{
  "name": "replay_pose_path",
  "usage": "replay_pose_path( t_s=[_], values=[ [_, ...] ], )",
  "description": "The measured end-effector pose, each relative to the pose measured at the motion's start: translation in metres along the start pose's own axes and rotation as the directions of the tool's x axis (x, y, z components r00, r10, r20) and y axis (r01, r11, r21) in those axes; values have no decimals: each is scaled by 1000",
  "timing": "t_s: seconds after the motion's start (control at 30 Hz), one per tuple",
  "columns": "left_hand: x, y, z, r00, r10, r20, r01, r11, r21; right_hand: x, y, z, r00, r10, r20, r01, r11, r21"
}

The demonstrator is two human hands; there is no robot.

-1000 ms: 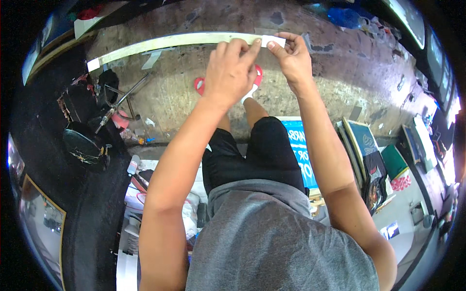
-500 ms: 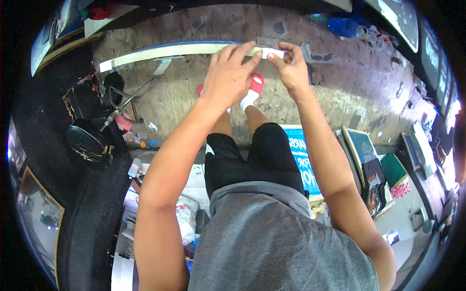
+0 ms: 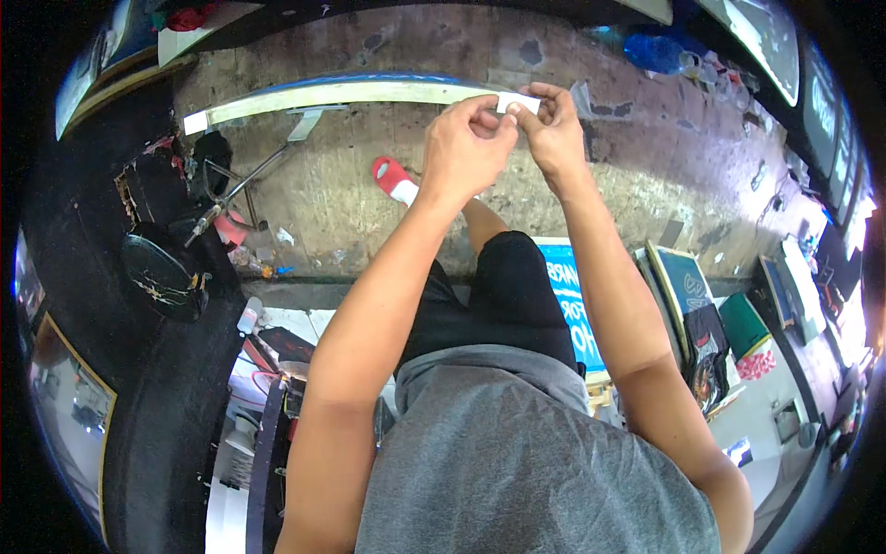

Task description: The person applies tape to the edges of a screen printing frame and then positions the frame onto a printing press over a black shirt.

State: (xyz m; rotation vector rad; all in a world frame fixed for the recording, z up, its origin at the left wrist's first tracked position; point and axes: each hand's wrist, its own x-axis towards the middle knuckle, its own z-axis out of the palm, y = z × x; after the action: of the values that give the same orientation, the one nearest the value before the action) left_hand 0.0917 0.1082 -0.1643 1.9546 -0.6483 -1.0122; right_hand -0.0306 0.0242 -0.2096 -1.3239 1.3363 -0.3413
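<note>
- The right hand [image 3: 556,143] had its thumb pressed against a white end piece [image 3: 530,103], with the fingers curled around behind, so their hold was partly hidden.
- The left hand [image 3: 463,148] was half closed just beside it, fingertips at the strip; whether it pinched something, I could not tell.
- The long pale strip [image 3: 332,95] ran from the hands toward the left, and the left fingers covered part of its right end.
- A blue edge [image 3: 369,78] showed thinly behind the strip.
- The right forearm [image 3: 614,268] cut off a blue board [image 3: 580,319].
- Farther right, small things were blurred near the dark rim.
</note>
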Motion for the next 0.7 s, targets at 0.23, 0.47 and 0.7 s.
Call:
replay_pose_path(
  t_s=[0.23,0.47,0.7],
  values=[
    [-23,10,16,878,-434,204,470,695,-544,-9,6,6,999,42,-22,-40,998,51],
    [-36,-10,-2,947,-282,157,308,935,-178,-23,8,5,1000,4,-9,-4,1000,4],
    [-17,-28,-26,976,-69,-205,74,997,21,-16,14,5,999,-28,-24,29,998,56]
  ],
)
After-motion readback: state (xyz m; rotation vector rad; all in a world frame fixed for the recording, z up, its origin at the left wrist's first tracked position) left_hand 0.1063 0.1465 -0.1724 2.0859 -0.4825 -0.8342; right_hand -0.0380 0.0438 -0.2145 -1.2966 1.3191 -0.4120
